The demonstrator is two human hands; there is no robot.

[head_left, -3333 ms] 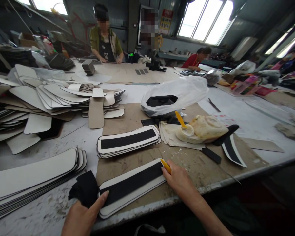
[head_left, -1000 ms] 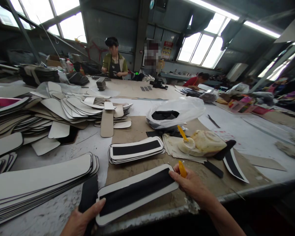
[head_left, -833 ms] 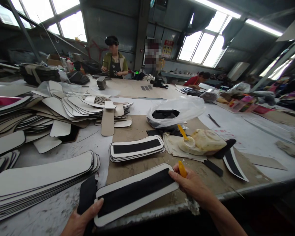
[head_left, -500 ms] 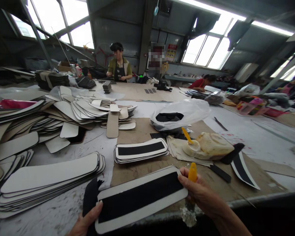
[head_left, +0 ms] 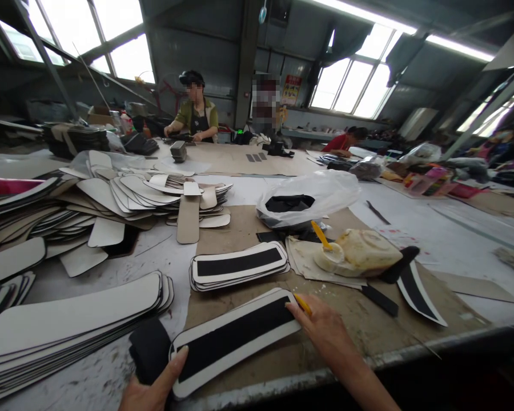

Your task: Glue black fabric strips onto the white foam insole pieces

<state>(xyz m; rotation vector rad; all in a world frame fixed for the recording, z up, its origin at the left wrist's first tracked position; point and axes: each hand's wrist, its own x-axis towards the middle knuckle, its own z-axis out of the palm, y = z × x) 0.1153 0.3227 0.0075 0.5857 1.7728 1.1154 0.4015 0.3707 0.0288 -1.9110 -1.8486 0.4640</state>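
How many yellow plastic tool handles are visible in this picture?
2: one yellow plastic handle tilts from the stained cream-coloured container; the second handle is in the right hand, partly covered. Others may be hidden.

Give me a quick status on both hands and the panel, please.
Black-striped panel held at both ends. Left hand at left end, black material against it; right hand also gripping yellow handle. Striped stack just beyond, apart.

You've two hands (head_left: 325,325), two yellow handles (head_left: 320,234), three black-striped panels (head_left: 235,338) showing, one stained bottle (head_left: 370,250), three small grey rectangles (head_left: 255,157).
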